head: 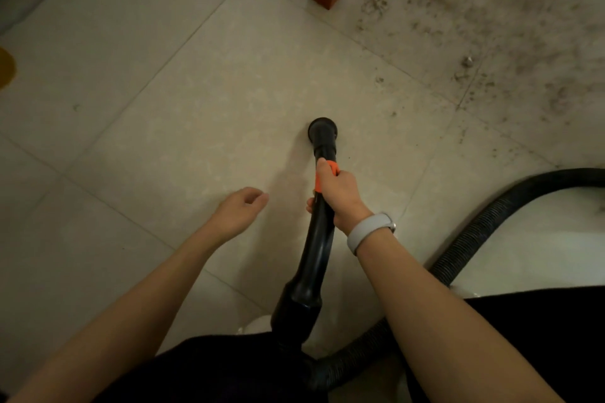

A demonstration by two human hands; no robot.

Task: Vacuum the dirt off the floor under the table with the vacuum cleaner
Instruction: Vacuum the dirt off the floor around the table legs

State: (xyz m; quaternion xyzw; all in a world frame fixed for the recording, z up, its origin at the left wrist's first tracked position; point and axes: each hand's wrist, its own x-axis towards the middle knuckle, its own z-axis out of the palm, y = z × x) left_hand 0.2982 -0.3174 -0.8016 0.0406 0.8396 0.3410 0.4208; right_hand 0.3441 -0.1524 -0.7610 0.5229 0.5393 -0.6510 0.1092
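Right hand [337, 193] grips the wand [319, 239], nozzle [323, 131] mid-frame; dirt [491, 26] lies upper right; left hand [240, 208] hangs loose, empty.

One head-worn camera looks steeply down at the tiled floor [196, 108], close above.

Both arms are reaching forward. Right hand [339, 195] is gripping the wand [319, 239], fingers curled round it, band on the wrist. Left hand [239, 208] is hovering free, fingers loosely curled.
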